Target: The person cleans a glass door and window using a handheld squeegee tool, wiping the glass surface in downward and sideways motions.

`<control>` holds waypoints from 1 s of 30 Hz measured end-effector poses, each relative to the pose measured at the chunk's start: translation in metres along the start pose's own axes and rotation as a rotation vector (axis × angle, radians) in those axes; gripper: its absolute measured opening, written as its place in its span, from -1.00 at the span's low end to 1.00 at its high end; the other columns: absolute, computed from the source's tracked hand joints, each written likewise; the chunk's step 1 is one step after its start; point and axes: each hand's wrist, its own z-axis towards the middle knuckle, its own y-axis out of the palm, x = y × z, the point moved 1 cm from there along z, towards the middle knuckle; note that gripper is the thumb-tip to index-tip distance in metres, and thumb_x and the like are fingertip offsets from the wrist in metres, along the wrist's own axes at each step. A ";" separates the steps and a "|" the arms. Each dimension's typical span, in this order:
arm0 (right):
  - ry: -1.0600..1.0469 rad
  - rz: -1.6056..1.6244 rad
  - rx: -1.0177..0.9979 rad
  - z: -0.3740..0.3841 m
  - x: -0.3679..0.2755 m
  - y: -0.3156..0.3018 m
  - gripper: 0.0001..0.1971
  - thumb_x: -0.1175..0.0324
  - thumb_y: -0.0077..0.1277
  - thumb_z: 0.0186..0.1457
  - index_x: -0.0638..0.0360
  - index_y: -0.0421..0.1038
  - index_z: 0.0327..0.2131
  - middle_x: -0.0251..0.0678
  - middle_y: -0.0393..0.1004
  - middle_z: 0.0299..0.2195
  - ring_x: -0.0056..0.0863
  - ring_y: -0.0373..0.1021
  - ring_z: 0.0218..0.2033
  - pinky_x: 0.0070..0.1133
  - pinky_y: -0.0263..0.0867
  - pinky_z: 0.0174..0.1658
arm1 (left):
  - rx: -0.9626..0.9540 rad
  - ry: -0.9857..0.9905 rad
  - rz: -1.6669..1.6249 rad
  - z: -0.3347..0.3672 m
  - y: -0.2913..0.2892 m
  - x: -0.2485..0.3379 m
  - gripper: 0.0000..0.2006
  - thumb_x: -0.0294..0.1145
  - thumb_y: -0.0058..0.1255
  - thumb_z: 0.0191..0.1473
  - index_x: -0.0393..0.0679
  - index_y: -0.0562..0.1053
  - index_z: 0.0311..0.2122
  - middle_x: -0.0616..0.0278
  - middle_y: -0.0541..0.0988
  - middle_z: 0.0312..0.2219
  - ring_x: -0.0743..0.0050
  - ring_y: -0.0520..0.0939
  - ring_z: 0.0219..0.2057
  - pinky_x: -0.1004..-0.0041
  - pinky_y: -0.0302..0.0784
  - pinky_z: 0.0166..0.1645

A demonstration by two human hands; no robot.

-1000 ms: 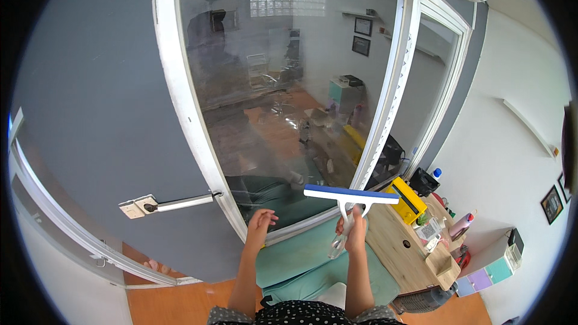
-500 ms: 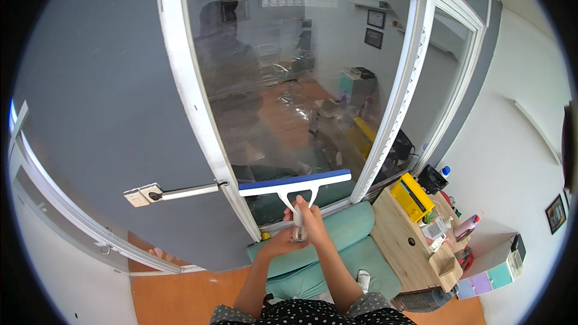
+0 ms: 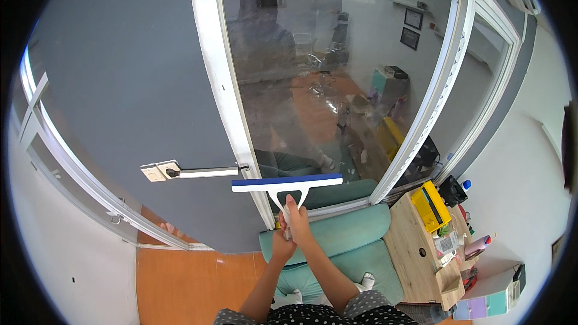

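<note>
Both my hands are on a white squeegee [image 3: 286,185] with a long blue rubber edge. Its blade lies level across the view, in front of the window's white left frame [image 3: 232,84] and the bottom of the glass [image 3: 337,120]; I cannot tell whether it touches either. My right hand [image 3: 297,221] wraps the handle just under the forked neck, thumb pointing up along it. Below it, my left hand [image 3: 282,244] is closed about the handle's lower end. Fingers cover most of the handle. Hazy smears and reflections show on the pane.
Below the window is a green sofa [image 3: 334,232], with my white-socked feet on it. To the right, a wooden desk [image 3: 406,247] holds a yellow box [image 3: 430,206] and a pink bottle [image 3: 478,245]. A socket plate with a plug [image 3: 161,171] is on the grey wall.
My view has swung left, so the window sits further right. The squeegee has shifted left relative to the window frame. My left hand, earlier cupped under the handle's clear end, now closes around it.
</note>
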 end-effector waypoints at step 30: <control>-0.199 -0.094 0.039 0.033 -0.153 -0.263 -0.40 -0.10 -0.20 0.13 0.15 0.22 -0.80 -0.40 0.19 -0.85 -0.64 0.14 -0.81 -0.66 0.00 -0.73 | 0.008 0.083 -0.054 0.018 0.308 0.054 -0.74 -0.29 0.13 -0.14 -0.30 0.41 -0.59 0.03 0.47 -0.71 0.55 0.48 -0.61 0.37 0.36 -0.52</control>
